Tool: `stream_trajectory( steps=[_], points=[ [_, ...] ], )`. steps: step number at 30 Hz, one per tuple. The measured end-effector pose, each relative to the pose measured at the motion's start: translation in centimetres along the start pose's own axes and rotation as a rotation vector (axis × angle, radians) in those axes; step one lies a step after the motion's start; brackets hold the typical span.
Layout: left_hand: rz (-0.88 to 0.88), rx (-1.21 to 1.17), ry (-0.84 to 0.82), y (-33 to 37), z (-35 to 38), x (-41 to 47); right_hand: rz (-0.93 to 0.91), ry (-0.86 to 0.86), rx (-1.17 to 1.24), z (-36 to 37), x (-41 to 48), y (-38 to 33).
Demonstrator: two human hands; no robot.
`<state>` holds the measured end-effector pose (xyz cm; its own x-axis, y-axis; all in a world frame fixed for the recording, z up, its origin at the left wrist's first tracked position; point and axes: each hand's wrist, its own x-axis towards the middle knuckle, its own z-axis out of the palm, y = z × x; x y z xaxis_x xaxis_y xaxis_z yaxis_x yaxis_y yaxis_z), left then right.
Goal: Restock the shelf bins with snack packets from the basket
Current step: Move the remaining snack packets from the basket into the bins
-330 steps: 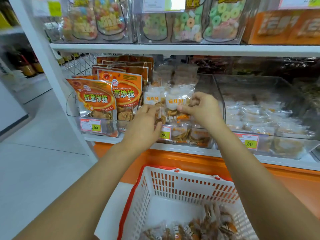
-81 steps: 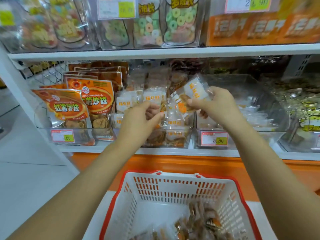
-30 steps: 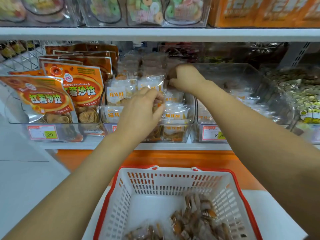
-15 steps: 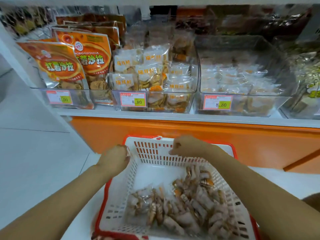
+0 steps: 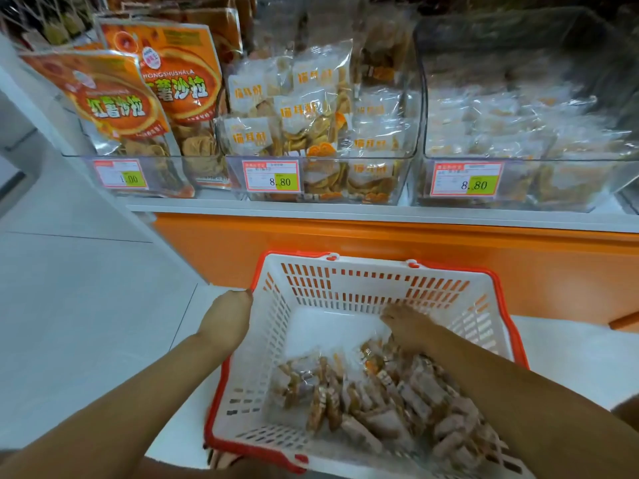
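Observation:
A white basket with a red rim (image 5: 377, 262) sits low in front of the shelf. Several small clear snack packets (image 5: 345, 402) are heaped in its near right part. My left hand (image 5: 226, 323) is at the basket's left rim, fingers curled against the red edge. My right hand (image 5: 409, 328) is down inside the basket at the far edge of the heap, back upward, fingers hidden beneath it. The clear middle shelf bin (image 5: 380, 188) is stacked high with the same white-labelled packets (image 5: 304, 112).
Left of the middle bin, large orange snack bags (image 5: 138, 98) stand in another clear bin. A right-hand bin (image 5: 553, 191) holds pale packets. Price tags (image 5: 271, 176) hang on the bin fronts. An orange base panel (image 5: 345, 236) runs under the shelf; grey floor lies to the left.
Both hands came down from the middle bin to the basket. In the last half second my right hand sank from the far rim onto the packets, and my left hand reached the left rim.

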<state>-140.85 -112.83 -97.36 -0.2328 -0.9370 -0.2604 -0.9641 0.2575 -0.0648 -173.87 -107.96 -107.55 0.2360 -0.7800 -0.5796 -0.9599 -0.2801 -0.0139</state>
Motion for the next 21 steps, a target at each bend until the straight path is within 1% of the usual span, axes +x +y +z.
stream_trajectory(
  steps=[6, 10, 12, 15, 16, 18, 20, 21],
  points=[
    [-0.039, -0.019, -0.048, 0.3, -0.4, 0.2, -0.032, 0.054, -0.160, 1.2, 0.2, -0.1],
    [-0.043, -0.017, -0.066, 1.0, -0.9, -0.4, -0.035, 0.093, -0.188, 0.9, -1.1, -0.9],
    [-0.041, -0.005, -0.088, 1.2, -1.2, -0.8, -0.015, 0.096, -0.140, 0.6, -1.7, -1.1],
    [-0.066, -0.058, -0.118, 1.4, -1.3, -1.3, 0.036, 0.153, 0.082, -1.1, -2.8, -1.5],
    [-0.085, -0.103, -0.104, 1.6, -1.4, -1.4, 0.051, 0.185, 0.192, -1.9, -3.2, -1.7],
    [-0.084, -0.201, -0.056, 2.3, -2.0, -1.6, 0.094, 0.190, 0.476, -3.6, -3.7, -2.1],
    [-0.001, -0.332, -0.024, 3.7, -2.9, -1.9, 0.060, 0.187, 0.706, -6.1, -4.5, -2.5],
    [0.059, -0.442, -0.036, 4.5, -3.7, -2.2, 0.014, 0.170, 0.757, -7.7, -5.1, -2.8]
  ],
)
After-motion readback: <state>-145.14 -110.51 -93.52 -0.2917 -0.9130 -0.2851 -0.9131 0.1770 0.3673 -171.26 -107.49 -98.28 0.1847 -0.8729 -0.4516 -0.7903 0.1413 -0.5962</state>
